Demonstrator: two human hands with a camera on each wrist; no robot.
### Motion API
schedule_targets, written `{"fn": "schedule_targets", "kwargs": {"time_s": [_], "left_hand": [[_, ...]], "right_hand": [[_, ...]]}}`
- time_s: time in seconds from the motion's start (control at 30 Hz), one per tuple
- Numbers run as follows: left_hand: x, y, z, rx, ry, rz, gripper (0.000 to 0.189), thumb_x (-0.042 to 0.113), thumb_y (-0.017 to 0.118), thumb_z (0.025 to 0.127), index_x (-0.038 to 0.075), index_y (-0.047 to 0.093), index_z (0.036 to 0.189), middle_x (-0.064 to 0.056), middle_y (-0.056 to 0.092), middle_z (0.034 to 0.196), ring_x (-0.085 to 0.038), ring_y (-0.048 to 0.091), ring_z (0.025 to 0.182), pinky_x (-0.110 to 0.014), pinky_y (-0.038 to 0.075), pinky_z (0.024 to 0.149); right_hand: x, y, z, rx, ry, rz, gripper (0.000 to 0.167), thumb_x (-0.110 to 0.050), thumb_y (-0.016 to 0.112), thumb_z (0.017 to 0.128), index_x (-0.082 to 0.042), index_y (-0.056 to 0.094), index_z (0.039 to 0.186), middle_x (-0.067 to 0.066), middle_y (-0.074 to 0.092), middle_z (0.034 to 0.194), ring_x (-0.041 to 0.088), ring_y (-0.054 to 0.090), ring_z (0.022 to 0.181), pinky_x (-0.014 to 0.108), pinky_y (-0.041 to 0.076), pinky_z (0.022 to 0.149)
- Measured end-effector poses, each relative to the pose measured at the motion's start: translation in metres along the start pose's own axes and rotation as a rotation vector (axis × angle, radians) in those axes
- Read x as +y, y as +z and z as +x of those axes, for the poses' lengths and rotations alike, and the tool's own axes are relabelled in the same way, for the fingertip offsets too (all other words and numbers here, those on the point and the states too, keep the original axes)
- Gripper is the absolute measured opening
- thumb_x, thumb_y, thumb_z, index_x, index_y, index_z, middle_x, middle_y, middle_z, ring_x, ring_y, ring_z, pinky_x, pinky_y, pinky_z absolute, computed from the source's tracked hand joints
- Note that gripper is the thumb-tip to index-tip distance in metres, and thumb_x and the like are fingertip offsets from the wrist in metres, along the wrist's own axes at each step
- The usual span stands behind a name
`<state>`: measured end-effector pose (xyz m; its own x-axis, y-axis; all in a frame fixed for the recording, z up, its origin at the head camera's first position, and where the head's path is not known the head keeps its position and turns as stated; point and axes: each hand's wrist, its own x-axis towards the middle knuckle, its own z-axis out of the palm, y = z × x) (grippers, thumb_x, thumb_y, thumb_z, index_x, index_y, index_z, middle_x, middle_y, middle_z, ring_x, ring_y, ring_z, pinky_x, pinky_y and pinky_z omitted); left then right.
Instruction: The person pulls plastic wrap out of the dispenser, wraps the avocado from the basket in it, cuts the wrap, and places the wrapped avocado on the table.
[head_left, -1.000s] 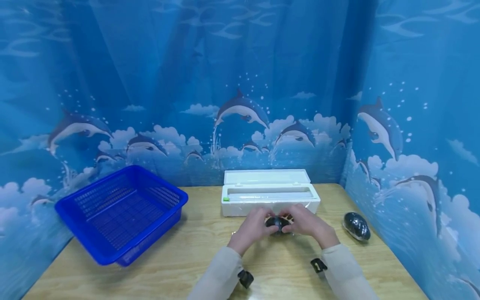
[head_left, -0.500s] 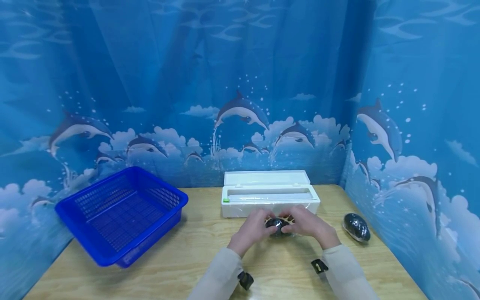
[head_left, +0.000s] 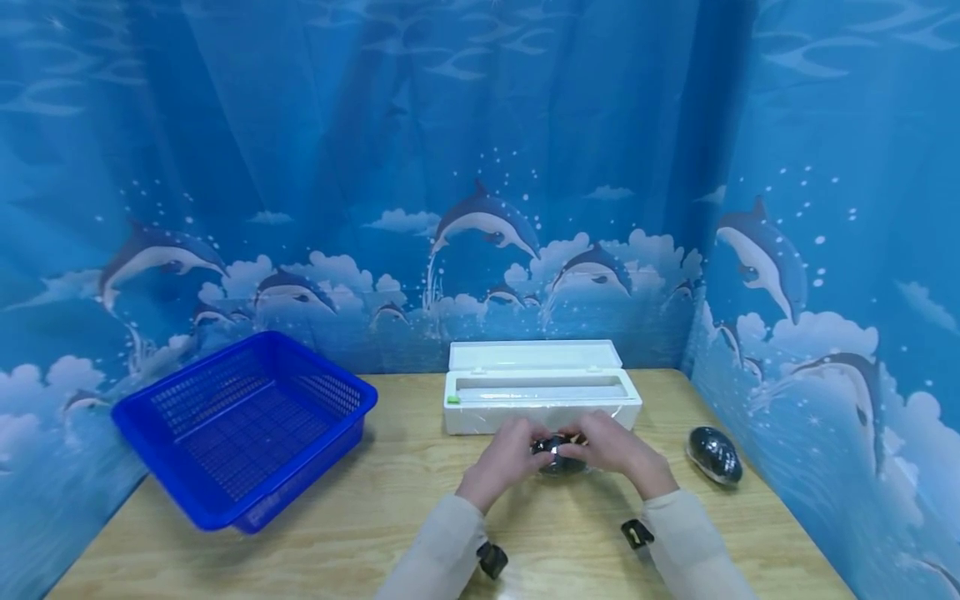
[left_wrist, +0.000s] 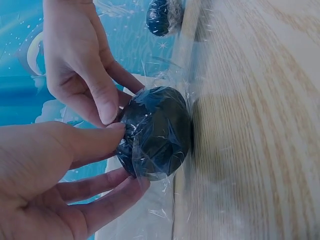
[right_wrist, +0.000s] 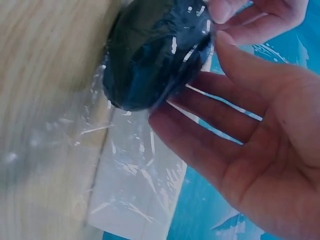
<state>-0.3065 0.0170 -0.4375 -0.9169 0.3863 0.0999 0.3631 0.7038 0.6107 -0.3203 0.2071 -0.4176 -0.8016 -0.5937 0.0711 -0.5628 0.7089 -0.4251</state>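
A glossy dark oval object (head_left: 562, 460) sits on the table in front of the white box, covered in clear cling film (left_wrist: 155, 177). Its exact kind is not clear. My left hand (head_left: 506, 458) holds it from the left, thumb at the top and fingers along the far side. From the right, my right hand (head_left: 611, 450) holds the same object and its film, with both thumbs close together over it. Loose film spreads beside it toward the box in the right wrist view. A second dark film-wrapped oval object (head_left: 714, 455) lies near the table's right edge.
Behind the hands stands a white cling film box (head_left: 542, 417), its lid raised and a roll inside. A blue plastic basket (head_left: 300, 483) sits on the left of the wooden table (head_left: 360, 542). Dolphin-printed curtains (head_left: 337, 167) enclose the back and sides.
The right thumb has shifted slightly inward over the wrapped object, closer to the left thumb. Both arms, the box, the basket and the second oval object stay in place.
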Motion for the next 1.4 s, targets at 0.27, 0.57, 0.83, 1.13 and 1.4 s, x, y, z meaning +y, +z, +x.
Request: {"fn": "schedule_targets", "kwargs": {"time_s": [0.27, 0.57, 0.83, 1.13, 1.4], "left_hand": [[0.001, 0.001, 0.0, 0.023, -0.024, 0.015, 0.021, 0.014, 0.082, 0.087, 0.013, 0.078, 0.108, -0.001, 0.078, 0.105, -0.013, 0.069, 0.095, -0.03, 0.059, 0.087], [-0.003, 0.001, 0.001, 0.026, -0.016, -0.048, 0.008, 0.015, 0.075, 0.094, 0.013, 0.079, 0.101, 0.001, 0.077, 0.095, -0.007, 0.064, 0.081, -0.023, 0.056, 0.074], [-0.006, 0.004, 0.003, 0.077, -0.026, -0.078, 0.007, 0.011, 0.072, 0.095, 0.013, 0.078, 0.093, 0.001, 0.075, 0.088, -0.003, 0.06, 0.073, -0.019, 0.054, 0.069], [-0.006, 0.004, 0.005, 0.097, 0.004, -0.075, 0.006, 0.01, 0.072, 0.095, 0.012, 0.077, 0.093, 0.0, 0.075, 0.087, -0.003, 0.058, 0.072, -0.018, 0.052, 0.067], [-0.006, 0.004, 0.005, 0.086, -0.002, -0.067, 0.01, 0.011, 0.072, 0.096, 0.013, 0.079, 0.101, 0.001, 0.077, 0.094, -0.004, 0.063, 0.078, -0.021, 0.055, 0.072]], "right_hand": [[0.008, 0.005, 0.002, 0.059, 0.062, 0.057, 0.015, -0.017, 0.071, 0.097, -0.007, 0.081, 0.103, 0.003, 0.08, 0.094, 0.006, 0.063, 0.079, 0.026, 0.052, 0.071], [0.013, 0.007, 0.005, 0.072, 0.123, 0.086, 0.013, -0.014, 0.069, 0.098, -0.01, 0.081, 0.097, 0.001, 0.079, 0.088, 0.005, 0.06, 0.075, 0.025, 0.052, 0.069], [0.011, 0.009, 0.006, 0.063, 0.194, 0.115, 0.018, -0.024, 0.069, 0.099, -0.014, 0.083, 0.092, -0.004, 0.073, 0.075, 0.008, 0.052, 0.063, 0.021, 0.043, 0.059], [0.01, 0.007, 0.006, 0.075, 0.245, 0.122, 0.018, -0.023, 0.069, 0.099, -0.014, 0.082, 0.09, -0.005, 0.068, 0.069, 0.01, 0.05, 0.061, 0.021, 0.04, 0.056], [0.008, 0.008, 0.006, 0.059, 0.227, 0.073, 0.016, -0.022, 0.067, 0.101, -0.014, 0.081, 0.101, -0.006, 0.072, 0.077, 0.009, 0.054, 0.064, 0.024, 0.044, 0.062]]}}
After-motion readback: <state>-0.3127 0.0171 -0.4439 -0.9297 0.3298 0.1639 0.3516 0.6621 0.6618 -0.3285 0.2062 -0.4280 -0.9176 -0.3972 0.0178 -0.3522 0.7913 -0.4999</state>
